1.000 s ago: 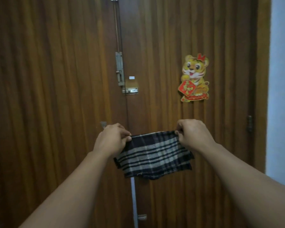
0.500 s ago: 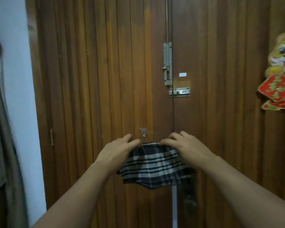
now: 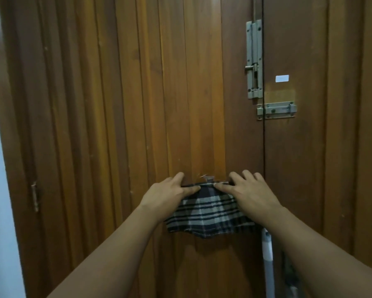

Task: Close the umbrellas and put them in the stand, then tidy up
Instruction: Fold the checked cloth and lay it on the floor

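A wooden door [image 3: 137, 104] with 2 metal bolts [image 3: 254, 59] and 1 blank white sticker [image 3: 282, 78] fills the background. 1 plaid cloth [image 3: 210, 214] is held against it at a small metal hook [image 3: 208, 179], its top edge pinched by the left hand [image 3: 166, 195] and the right hand [image 3: 250, 193]. 1 white pole [image 3: 267, 254] is seen below.

dim indoor light | warm sheen on door [image 3: 180, 82] centre | dark corners | left edge blurred, bowed
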